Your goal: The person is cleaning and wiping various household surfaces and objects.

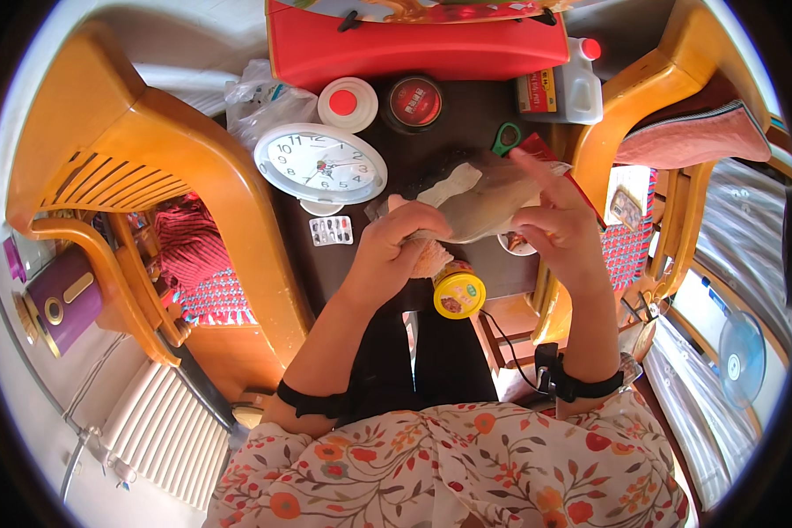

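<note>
My left hand (pixel 396 247) grips the gathered left end of a clear plastic bag (pixel 495 201), with a crumpled pinkish piece (pixel 430 259) showing beneath the fist. At the bag's right end is my right hand (pixel 558 221), its index finger stretched out and its thumb bent near the plastic; whether it pinches the film I cannot tell. The bag bears a pale label. Below it stands a can with a yellow lid (pixel 459 296) at the table's near edge. Green-handled scissors (pixel 505 138) lie behind the bag. A white bowl (pixel 516 244) is partly hidden under it.
The dark table (pixel 303 264) holds a white oval clock (pixel 321 165), a pill blister pack (pixel 331 231), a white container with a red cap (pixel 347 104), a dark jar (pixel 414 103) and a plastic jug (pixel 577 86). Wooden chairs (pixel 231 191) flank it.
</note>
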The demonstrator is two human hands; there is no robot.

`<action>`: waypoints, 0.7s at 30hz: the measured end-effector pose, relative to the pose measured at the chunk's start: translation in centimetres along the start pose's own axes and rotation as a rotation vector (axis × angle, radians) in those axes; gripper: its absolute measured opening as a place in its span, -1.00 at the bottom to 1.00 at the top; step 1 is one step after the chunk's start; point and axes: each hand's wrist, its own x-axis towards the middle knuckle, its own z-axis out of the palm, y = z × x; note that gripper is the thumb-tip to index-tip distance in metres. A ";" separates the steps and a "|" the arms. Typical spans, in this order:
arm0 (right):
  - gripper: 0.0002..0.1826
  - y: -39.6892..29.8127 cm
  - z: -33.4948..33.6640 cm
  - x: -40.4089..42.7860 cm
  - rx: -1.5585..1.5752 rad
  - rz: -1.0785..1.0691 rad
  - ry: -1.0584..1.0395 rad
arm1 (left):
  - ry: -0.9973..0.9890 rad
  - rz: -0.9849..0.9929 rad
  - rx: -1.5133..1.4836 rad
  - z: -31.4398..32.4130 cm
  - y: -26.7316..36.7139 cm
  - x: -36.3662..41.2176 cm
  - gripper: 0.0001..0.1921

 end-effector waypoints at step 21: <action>-0.86 -2.3 6.5 0.2 0.060 0.037 0.291 | 0.247 -0.002 1.138 3.9 4.8 -0.5 -0.47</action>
